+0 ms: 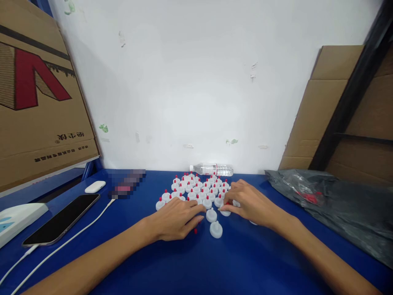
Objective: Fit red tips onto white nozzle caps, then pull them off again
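Many round white plastic lids point(198, 187) with upright spouts, most topped by small red caps, stand in a cluster on the blue table. Two lids with bare spouts, one nearer point(216, 230) and one just behind it point(211, 215), are between my hands. My right hand point(247, 200) pinches a small red cap point(226, 202) at the spout of a white lid point(225, 212). At the cluster's front left, my left hand point(176, 217) has its fingers curled, their contents partly hidden. A loose red cap point(195, 231) shows just below its fingers.
A clear bottle point(211, 169) lies by the white wall. To the left are a phone point(63, 219), a white case point(95, 187), a charging cable point(73, 237) and a cardboard box point(46, 127). Dark plastic sheeting point(334, 217) covers the right side.
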A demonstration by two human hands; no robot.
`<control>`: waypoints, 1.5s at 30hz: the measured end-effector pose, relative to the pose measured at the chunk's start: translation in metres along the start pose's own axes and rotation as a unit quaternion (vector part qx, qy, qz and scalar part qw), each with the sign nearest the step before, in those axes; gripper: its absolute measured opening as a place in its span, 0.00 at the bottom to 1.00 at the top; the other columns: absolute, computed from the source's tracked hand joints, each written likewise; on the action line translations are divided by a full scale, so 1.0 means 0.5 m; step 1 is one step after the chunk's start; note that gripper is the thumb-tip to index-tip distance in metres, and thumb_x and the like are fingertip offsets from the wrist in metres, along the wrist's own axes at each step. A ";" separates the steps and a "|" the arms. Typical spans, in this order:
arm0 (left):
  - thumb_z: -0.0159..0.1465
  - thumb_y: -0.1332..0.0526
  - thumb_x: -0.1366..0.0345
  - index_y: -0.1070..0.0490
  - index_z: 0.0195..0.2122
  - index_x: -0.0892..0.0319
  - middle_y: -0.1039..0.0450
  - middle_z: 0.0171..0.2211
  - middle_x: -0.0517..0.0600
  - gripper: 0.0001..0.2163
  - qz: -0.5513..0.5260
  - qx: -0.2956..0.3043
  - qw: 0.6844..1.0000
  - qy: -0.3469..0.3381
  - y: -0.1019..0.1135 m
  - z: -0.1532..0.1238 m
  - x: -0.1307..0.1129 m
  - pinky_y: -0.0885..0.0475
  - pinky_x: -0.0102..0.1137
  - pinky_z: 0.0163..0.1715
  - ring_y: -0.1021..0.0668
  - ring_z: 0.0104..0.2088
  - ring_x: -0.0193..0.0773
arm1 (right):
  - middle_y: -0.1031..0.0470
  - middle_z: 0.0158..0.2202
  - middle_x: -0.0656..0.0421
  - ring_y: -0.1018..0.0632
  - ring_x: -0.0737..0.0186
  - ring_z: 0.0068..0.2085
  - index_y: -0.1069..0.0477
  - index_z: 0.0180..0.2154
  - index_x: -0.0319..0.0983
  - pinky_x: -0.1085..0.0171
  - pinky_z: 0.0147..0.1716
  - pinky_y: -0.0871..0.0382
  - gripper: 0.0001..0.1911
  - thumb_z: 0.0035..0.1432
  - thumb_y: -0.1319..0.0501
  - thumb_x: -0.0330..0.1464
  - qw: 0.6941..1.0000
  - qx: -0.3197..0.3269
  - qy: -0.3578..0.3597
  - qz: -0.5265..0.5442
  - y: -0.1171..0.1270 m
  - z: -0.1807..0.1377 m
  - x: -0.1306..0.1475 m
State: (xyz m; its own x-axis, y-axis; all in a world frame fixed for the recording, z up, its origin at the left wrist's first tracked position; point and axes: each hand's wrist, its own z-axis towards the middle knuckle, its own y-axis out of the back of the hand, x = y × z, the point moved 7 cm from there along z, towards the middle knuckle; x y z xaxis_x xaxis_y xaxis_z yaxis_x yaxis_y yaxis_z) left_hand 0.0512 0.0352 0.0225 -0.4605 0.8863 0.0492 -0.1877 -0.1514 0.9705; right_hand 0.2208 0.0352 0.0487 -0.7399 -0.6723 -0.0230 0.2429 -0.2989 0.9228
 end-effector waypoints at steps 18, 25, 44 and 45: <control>0.71 0.45 0.57 0.35 0.49 0.55 0.23 0.32 0.45 0.11 -0.006 -0.160 0.987 0.014 0.034 -0.009 -0.008 0.39 0.30 0.26 0.22 0.27 0.36 | 0.27 0.47 0.51 0.24 0.58 0.45 0.30 0.46 0.41 0.60 0.42 0.27 0.09 0.69 0.47 0.30 0.989 -0.132 0.069 0.021 0.025 -0.002 0.081; 0.74 0.52 0.58 0.36 0.39 0.57 0.27 0.28 0.45 0.12 0.041 -0.224 0.974 -0.026 0.046 -0.014 -0.033 0.44 0.30 0.21 0.27 0.21 0.34 | 0.25 0.41 0.53 0.24 0.58 0.41 0.29 0.44 0.39 0.59 0.42 0.29 0.08 0.69 0.45 0.34 0.984 -0.151 0.099 -0.004 0.015 0.001 0.128; 0.73 0.55 0.66 0.43 0.29 0.57 0.37 0.22 0.43 0.14 -0.022 -0.140 0.989 -0.038 0.029 -0.009 -0.015 0.49 0.33 0.23 0.36 0.20 0.33 | 0.25 0.51 0.51 0.23 0.59 0.43 0.28 0.48 0.41 0.59 0.41 0.32 0.13 0.67 0.45 0.24 0.969 -0.216 0.103 -0.069 0.054 -0.017 0.050; 0.73 0.55 0.66 0.43 0.28 0.57 0.37 0.22 0.43 0.14 -0.020 -0.136 0.990 -0.036 0.030 -0.009 -0.011 0.49 0.33 0.23 0.37 0.20 0.33 | 0.25 0.51 0.52 0.23 0.59 0.43 0.28 0.48 0.41 0.59 0.42 0.31 0.12 0.67 0.45 0.25 0.970 -0.220 0.085 -0.064 0.061 -0.019 0.036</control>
State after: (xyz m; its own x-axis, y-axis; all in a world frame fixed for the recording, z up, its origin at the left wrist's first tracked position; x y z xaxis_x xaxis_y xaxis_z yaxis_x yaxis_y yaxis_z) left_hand 0.0470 0.0260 0.0354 -0.3872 0.9212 0.0383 -0.4359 -0.2195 0.8728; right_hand 0.2209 0.0077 0.0729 -0.6760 -0.7020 -0.2242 0.4288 -0.6221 0.6550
